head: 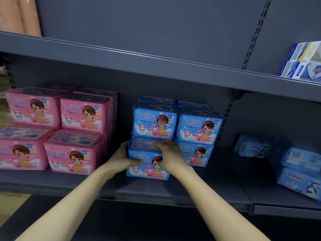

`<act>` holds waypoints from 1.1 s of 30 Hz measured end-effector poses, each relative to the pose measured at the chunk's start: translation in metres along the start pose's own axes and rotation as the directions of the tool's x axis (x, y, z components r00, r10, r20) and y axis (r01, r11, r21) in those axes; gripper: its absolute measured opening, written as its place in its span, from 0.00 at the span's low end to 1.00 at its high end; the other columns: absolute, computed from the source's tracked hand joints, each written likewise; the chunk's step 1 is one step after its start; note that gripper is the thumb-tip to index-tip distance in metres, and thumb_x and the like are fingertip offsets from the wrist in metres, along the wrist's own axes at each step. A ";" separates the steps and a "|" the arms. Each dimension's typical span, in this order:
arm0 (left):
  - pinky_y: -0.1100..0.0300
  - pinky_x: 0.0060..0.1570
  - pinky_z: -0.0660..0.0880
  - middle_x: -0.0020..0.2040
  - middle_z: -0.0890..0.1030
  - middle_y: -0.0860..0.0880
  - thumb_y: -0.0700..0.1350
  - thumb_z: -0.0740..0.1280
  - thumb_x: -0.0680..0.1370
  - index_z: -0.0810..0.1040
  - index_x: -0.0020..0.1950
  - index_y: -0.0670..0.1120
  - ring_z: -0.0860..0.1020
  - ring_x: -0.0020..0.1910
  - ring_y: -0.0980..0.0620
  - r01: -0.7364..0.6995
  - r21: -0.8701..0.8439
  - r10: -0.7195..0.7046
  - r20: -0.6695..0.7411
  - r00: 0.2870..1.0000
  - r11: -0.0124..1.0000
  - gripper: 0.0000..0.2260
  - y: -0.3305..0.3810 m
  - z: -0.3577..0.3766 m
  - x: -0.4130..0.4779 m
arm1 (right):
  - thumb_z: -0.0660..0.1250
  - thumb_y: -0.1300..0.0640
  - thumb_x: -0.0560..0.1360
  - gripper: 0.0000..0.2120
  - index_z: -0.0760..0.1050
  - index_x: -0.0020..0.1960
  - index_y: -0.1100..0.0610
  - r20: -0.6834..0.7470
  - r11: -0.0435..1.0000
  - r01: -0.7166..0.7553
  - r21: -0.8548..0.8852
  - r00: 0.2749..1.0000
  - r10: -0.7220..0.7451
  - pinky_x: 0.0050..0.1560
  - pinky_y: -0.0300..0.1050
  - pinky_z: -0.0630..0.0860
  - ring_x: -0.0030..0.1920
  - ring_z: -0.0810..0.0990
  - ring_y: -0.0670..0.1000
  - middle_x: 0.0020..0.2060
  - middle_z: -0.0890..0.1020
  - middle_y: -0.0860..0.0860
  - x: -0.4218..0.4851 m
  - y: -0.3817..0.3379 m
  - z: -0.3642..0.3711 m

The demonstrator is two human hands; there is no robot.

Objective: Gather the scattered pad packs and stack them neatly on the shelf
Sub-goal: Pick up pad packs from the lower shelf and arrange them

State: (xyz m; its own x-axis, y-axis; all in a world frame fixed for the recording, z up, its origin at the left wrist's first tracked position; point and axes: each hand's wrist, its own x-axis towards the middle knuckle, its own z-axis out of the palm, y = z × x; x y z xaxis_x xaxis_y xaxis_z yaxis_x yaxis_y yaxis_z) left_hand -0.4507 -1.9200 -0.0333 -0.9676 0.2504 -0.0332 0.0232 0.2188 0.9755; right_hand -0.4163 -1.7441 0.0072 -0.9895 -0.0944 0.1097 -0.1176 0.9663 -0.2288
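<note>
A blue pad pack (147,168) stands upright on the grey shelf (156,190), at the front left bottom of a blue stack. My left hand (122,158) grips its left side, thumb across the front. My right hand (169,156) holds its right side, fingers curled over the top edge. Above it sits another blue pack (154,123). Two more blue packs (198,128) (196,154) stand stacked just to the right. Pink packs (85,113) are stacked two high at the left.
Loose blue packs (251,146) (302,180) lie scattered on the right shelf section beyond the slotted upright. White and blue boxes (302,63) sit on the upper shelf at the right. Bare shelf floor lies between the pink and blue stacks.
</note>
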 end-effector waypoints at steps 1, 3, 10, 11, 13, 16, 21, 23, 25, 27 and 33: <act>0.57 0.51 0.75 0.54 0.77 0.50 0.32 0.74 0.68 0.59 0.71 0.44 0.78 0.50 0.54 0.000 -0.001 0.000 0.003 1.000 1.000 0.37 0.000 0.000 0.000 | 0.66 0.62 0.74 0.27 0.64 0.70 0.51 -0.003 1.000 0.002 0.000 1.000 -0.002 0.61 0.49 0.72 0.67 0.62 0.56 0.65 0.67 0.52 0.000 0.000 0.000; 0.57 0.51 0.75 0.55 0.77 0.49 0.33 0.74 0.68 0.59 0.71 0.44 0.78 0.51 0.54 0.001 -0.003 -0.001 0.005 1.000 1.000 0.37 0.000 -0.001 -0.001 | 0.66 0.62 0.74 0.27 0.64 0.70 0.51 -0.010 1.000 0.003 0.004 1.000 -0.003 0.61 0.49 0.72 0.68 0.61 0.56 0.65 0.66 0.52 -0.001 -0.001 0.000; 0.68 0.44 0.72 0.53 0.73 0.57 0.32 0.71 0.70 0.56 0.74 0.47 0.75 0.55 0.54 -0.125 0.141 0.134 -0.053 0.990 0.982 0.38 0.022 0.008 -0.017 | 0.66 0.62 0.75 0.26 0.64 0.71 0.51 -0.045 0.999 0.024 0.046 0.999 -0.022 0.64 0.47 0.68 0.70 0.59 0.56 0.66 0.66 0.52 -0.008 0.000 0.001; 0.66 0.49 0.72 0.57 0.72 0.56 0.33 0.71 0.70 0.58 0.73 0.47 0.72 0.60 0.51 -0.181 0.250 0.206 -0.077 0.976 0.951 0.36 0.026 0.010 -0.020 | 0.65 0.62 0.75 0.26 0.64 0.71 0.52 -0.052 0.998 0.022 0.058 0.998 -0.019 0.65 0.47 0.67 0.71 0.58 0.56 0.68 0.65 0.52 -0.009 0.000 0.001; 0.58 0.61 0.69 0.70 0.65 0.49 0.41 0.71 0.71 0.58 0.74 0.48 0.64 0.69 0.48 -0.212 0.555 0.317 -0.099 0.943 0.804 0.35 0.033 0.012 -0.025 | 0.65 0.62 0.76 0.26 0.64 0.72 0.52 -0.063 0.997 0.013 0.076 0.998 -0.008 0.68 0.48 0.64 0.74 0.54 0.57 0.72 0.61 0.52 -0.012 0.001 0.000; 0.53 0.66 0.65 0.74 0.58 0.47 0.47 0.68 0.73 0.59 0.75 0.49 0.57 0.73 0.45 -0.183 0.810 0.397 -0.066 0.915 0.557 0.32 0.043 0.020 -0.032 | 0.64 0.59 0.77 0.24 0.65 0.72 0.53 -0.083 0.997 0.012 0.071 0.997 -0.006 0.70 0.49 0.61 0.75 0.52 0.57 0.74 0.57 0.53 -0.016 0.001 -0.004; 0.49 0.39 0.79 0.50 0.81 0.44 0.45 0.79 0.54 0.81 0.51 0.45 0.80 0.48 0.41 -0.388 0.904 0.606 0.209 0.768 0.180 0.27 0.049 0.052 -0.041 | 0.63 0.58 0.76 0.25 0.64 0.72 0.50 -0.089 0.994 -0.027 0.101 0.995 0.036 0.68 0.50 0.65 0.73 0.57 0.57 0.73 0.62 0.55 -0.025 0.016 -0.008; 0.53 0.35 0.79 0.46 0.82 0.46 0.46 0.79 0.49 0.82 0.46 0.46 0.82 0.43 0.43 -0.409 0.906 0.600 0.266 0.754 0.113 0.27 0.045 0.067 -0.042 | 0.63 0.58 0.75 0.25 0.65 0.71 0.52 -0.084 0.994 -0.074 0.079 0.993 0.080 0.65 0.48 0.67 0.70 0.63 0.58 0.70 0.66 0.57 -0.031 0.028 -0.008; 0.53 0.35 0.79 0.45 0.82 0.46 0.47 0.79 0.47 0.82 0.45 0.46 0.82 0.42 0.43 -0.443 0.894 0.591 0.321 0.740 0.069 0.27 0.043 0.085 -0.040 | 0.63 0.58 0.74 0.25 0.65 0.70 0.53 -0.070 0.988 -0.134 0.072 0.988 0.139 0.64 0.48 0.69 0.68 0.66 0.58 0.69 0.69 0.57 -0.040 0.044 -0.008; 0.51 0.35 0.78 0.44 0.82 0.47 0.49 0.79 0.47 0.82 0.45 0.47 0.81 0.42 0.43 -0.452 0.892 0.563 0.365 0.742 0.017 0.27 0.041 0.103 -0.036 | 0.63 0.57 0.74 0.26 0.64 0.72 0.53 -0.048 0.976 -0.203 0.083 0.977 0.207 0.63 0.48 0.71 0.68 0.67 0.57 0.69 0.69 0.56 -0.053 0.062 -0.008; 0.39 0.43 0.77 0.46 0.83 0.43 0.45 0.79 0.47 0.84 0.42 0.45 0.82 0.49 0.40 -0.520 0.852 0.517 0.475 0.712 -0.065 0.24 0.045 0.171 -0.020 | 0.62 0.56 0.76 0.26 0.63 0.73 0.54 0.006 0.919 -0.391 0.050 0.920 0.392 0.61 0.48 0.70 0.67 0.68 0.59 0.67 0.70 0.57 -0.103 0.127 -0.012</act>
State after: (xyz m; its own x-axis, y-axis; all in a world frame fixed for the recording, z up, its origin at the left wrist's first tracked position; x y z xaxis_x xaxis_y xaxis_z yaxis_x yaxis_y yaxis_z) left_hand -0.3867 -1.7536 -0.0257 -0.5579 0.7390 0.3776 0.7158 0.6587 -0.2317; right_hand -0.3287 -1.6082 -0.0212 -0.9569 0.2902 0.0060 0.2750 0.9129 -0.3017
